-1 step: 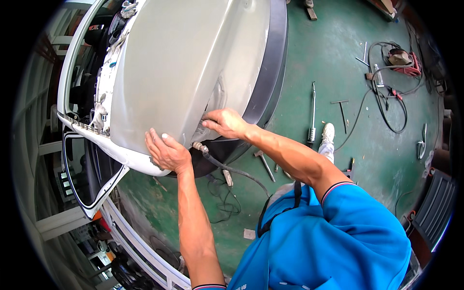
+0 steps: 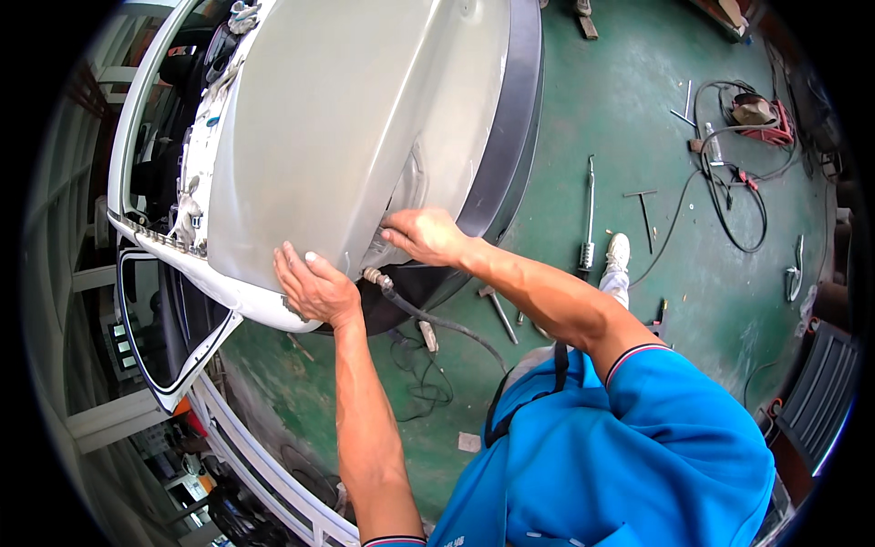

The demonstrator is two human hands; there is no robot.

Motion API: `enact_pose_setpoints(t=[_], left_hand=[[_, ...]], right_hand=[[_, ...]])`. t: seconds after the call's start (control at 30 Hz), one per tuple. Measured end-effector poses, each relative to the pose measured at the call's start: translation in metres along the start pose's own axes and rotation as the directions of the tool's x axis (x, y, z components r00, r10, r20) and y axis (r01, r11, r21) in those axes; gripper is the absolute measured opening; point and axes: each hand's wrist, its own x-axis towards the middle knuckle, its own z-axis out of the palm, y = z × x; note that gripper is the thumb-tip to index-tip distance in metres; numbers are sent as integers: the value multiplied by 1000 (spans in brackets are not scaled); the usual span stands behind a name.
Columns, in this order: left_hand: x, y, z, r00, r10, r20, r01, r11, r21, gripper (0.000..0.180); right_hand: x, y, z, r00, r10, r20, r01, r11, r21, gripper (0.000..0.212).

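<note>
A car's large dull grey-beige hood [image 2: 310, 118] fills the upper left. My left hand [image 2: 317, 287] rests open on its near corner, fingers stretched over the panel where it meets the white fender [image 2: 255, 303]. At the headlight opening [image 2: 378, 244], my right hand [image 2: 427, 235] is closed, fingers bent and pressed together against the opening's upper edge. Whatever those fingers hold, if anything, is hidden. Between the hands, a dark hose [image 2: 447, 326] with a metal fitting [image 2: 375, 276] lies against the car's corner. A black bumper [image 2: 510, 118] runs along the front.
On the green floor lie a hammer [image 2: 499, 314], a long metal bar tool [image 2: 588, 214] and a T-handle wrench [image 2: 645, 219]. Looped cable [image 2: 720, 214] surrounds a red machine [image 2: 775, 128] at the far right. A white-framed side window [image 2: 169, 337] sticks out at left.
</note>
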Motion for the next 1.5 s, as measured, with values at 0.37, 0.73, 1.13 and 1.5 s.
enact_pose_setpoints(t=[0.37, 0.73, 1.13, 1.5], left_hand=[[1, 3, 0, 1000, -24, 13, 25, 1000, -8, 45], [-2, 2, 1, 999, -35, 17, 35, 999, 12, 44], [0, 2, -1, 1000, -25, 1, 24, 1000, 9, 44], [0, 1, 0, 1000, -17, -1, 17, 1000, -5, 44]], right_hand=[[19, 6, -5, 964, 188, 187, -235, 931, 279, 34], [19, -1, -13, 978, 33, 206, 7, 982, -187, 25], [23, 8, -5, 991, -22, 129, 49, 976, -212, 22], [14, 9, -1, 960, -268, 82, 270, 802, -532, 20]])
